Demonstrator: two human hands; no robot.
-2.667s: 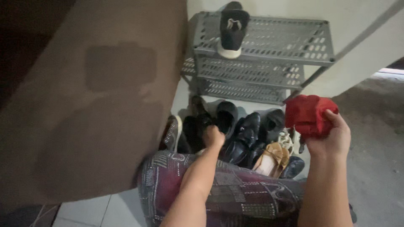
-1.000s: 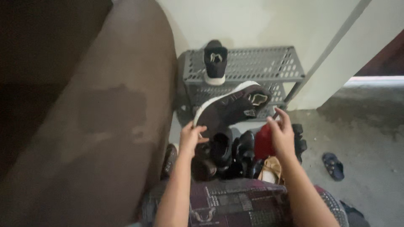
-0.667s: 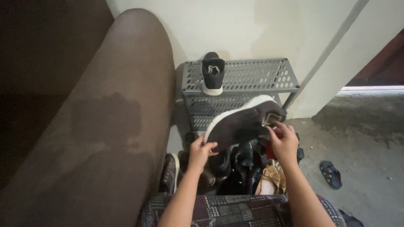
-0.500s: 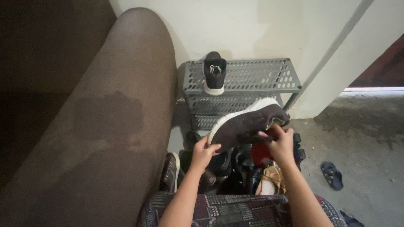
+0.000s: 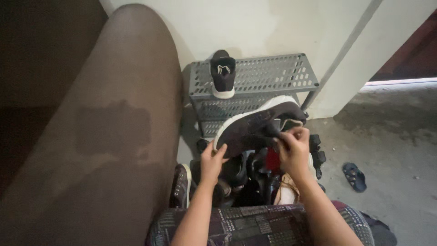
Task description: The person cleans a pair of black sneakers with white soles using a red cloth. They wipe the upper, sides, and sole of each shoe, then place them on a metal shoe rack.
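A dark sneaker with a white sole [image 5: 255,130] is held up on its side above a heap of shoes. My left hand [image 5: 212,160] grips its toe end. My right hand [image 5: 293,148] is closed at the shoe's opening, fingers pinching near the tongue, with a red cloth [image 5: 272,159] bunched under the palm. A matching dark sneaker [image 5: 222,73] stands on the top shelf of the grey perforated shoe rack [image 5: 273,75].
A heap of dark shoes [image 5: 241,175] and a tan sandal [image 5: 287,193] lies on the floor below the rack. A brown sofa arm [image 5: 104,132] fills the left. A blue sandal [image 5: 354,176] lies on the concrete floor at right. Patterned fabric [image 5: 259,225] covers my lap.
My left hand picked the dark sneaker out of the heap and raised it. My right hand brought the red cloth from the right over to the shoe's opening.
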